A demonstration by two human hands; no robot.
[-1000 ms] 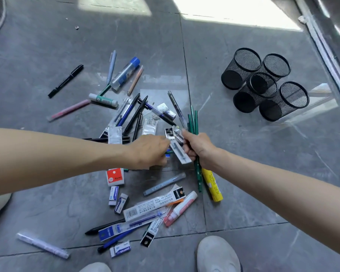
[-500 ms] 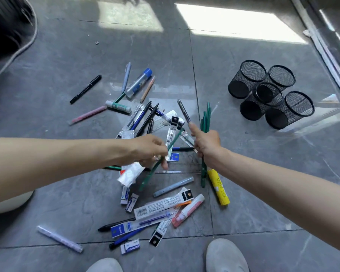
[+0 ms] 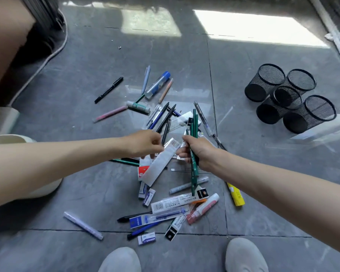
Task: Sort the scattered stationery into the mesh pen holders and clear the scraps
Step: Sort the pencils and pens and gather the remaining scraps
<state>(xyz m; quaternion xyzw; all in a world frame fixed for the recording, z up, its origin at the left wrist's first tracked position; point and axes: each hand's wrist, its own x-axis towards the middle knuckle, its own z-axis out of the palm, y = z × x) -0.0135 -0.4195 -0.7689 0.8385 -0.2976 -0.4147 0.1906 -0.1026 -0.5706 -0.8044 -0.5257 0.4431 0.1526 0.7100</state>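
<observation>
Pens, markers, erasers and refill packets lie scattered on the grey tile floor (image 3: 86, 75). My right hand (image 3: 199, 152) is closed around a bundle of green pencils (image 3: 194, 124) that stands nearly upright above the pile. Just left of it, my left hand (image 3: 145, 143) pinches a flat white packet (image 3: 158, 165), which hangs down and to the left. Several black mesh pen holders (image 3: 312, 114) stand clustered at the right, all empty as far as I can see. A yellow marker (image 3: 236, 195) lies under my right forearm.
A black marker (image 3: 108, 89) and a pink pen (image 3: 111, 113) lie apart at the upper left. My two pale shoes (image 3: 243, 256) are at the bottom edge. A cream round bin (image 3: 12, 139) sits under my left arm. A cable (image 3: 47, 57) runs along the left.
The loose green pencil has gone from my left hand into the bundle in my right hand. My left hand now holds a flat white packet. The view has tilted up slightly.
</observation>
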